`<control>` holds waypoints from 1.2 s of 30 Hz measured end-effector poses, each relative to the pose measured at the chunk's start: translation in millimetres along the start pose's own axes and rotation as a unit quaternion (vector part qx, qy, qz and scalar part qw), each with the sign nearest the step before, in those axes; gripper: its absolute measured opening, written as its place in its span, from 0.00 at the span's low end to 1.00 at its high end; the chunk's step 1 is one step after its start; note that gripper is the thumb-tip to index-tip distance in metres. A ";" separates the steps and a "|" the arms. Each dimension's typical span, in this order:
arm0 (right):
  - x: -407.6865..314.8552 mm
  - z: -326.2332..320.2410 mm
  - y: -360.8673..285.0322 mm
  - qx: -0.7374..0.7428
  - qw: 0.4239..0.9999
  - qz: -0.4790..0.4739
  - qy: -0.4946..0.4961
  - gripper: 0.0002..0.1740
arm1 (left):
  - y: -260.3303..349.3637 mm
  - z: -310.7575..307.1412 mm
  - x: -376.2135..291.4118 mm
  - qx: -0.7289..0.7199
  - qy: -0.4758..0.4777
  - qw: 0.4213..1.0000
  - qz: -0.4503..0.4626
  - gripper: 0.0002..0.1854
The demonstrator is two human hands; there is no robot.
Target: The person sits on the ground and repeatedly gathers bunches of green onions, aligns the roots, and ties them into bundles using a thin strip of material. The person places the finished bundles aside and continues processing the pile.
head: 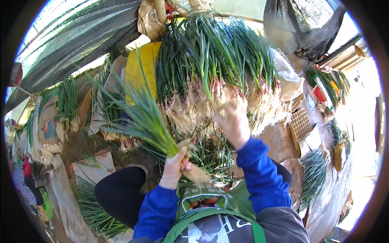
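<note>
My left hand (173, 168) is closed around a bunch of green onions (158, 133). Their leaves fan up to the left, and pale roots hang at the lower right, above my green apron (206, 191). My right hand (234, 124) is raised at the root side of a large heap of green onions (212, 57). Motion blurs its fingers, so whether they grip a stalk is unclear. The heap's leaves point away from me, while its reddish bulbs and tangled roots (194, 112) face me. Loose leaves (209, 148) lie below the heap, between my knees.
A yellow container (142, 70) stands left of the heap. At the right are a gridded tray (301, 124) and another onion bunch (316, 176). More onions (94, 206) lie at the lower left. Part of another person (25, 182) shows at the far left.
</note>
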State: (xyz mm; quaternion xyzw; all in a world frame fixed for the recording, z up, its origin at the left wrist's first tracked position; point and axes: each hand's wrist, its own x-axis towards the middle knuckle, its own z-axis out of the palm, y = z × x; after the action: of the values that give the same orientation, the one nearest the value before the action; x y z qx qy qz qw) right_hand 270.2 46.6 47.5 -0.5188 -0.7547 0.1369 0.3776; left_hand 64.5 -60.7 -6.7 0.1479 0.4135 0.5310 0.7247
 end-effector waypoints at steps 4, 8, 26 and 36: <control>-70.9 18.4 -36.3 0.018 0.981 -0.078 -0.178 0.14 | -11.2 8.8 14.1 0.050 -0.014 0.998 -0.037 0.17; -68.6 46.1 -24.0 0.204 0.952 0.211 -0.092 0.19 | -13.4 -4.3 1.7 -0.004 -0.028 0.995 -0.093 0.16; -77.7 -6.7 66.8 0.114 0.931 0.220 -0.266 0.15 | 2.7 -20.6 -1.7 -0.174 -0.087 0.981 0.005 0.22; -38.1 -34.4 42.7 0.051 0.982 0.182 -0.009 0.13 | -19.2 31.0 3.8 -0.026 -0.106 0.988 -0.113 0.20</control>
State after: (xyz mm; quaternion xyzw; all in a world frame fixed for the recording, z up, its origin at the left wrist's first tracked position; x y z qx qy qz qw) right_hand 330.4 24.6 29.0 -0.6263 -0.6431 0.2463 0.3653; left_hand 100.7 -57.9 -2.0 0.1366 0.3345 0.4381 0.8231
